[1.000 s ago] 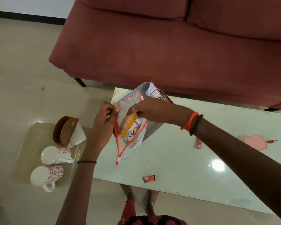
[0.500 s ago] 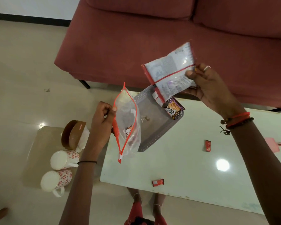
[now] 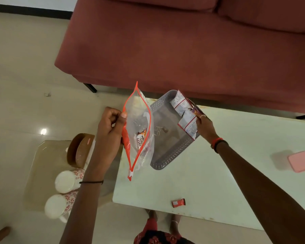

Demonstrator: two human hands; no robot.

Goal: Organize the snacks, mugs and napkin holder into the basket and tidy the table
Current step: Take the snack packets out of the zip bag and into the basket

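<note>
The left hand point(image 3: 111, 127) pinches the rim of a clear zip bag point(image 3: 139, 131) with an orange seal, held open in the air; a "Tasty Nuts" packet point(image 3: 140, 139) sits inside it. The right hand point(image 3: 203, 126) grips a white snack packet point(image 3: 188, 124) at the grey perforated basket point(image 3: 167, 138), which stands on the pale table point(image 3: 209, 182) between the hands. More packets point(image 3: 180, 103) lean in the basket's far corner. Below the right arm lies a small red wrapper point(image 3: 178, 203); right of it, a pink case point(image 3: 301, 161). Under the left forearm, on a low side table point(image 3: 40, 173), stand two floral mugs point(image 3: 67, 181) and a brown napkin holder point(image 3: 80, 149). A red sofa point(image 3: 183, 41) lies beyond.
</note>
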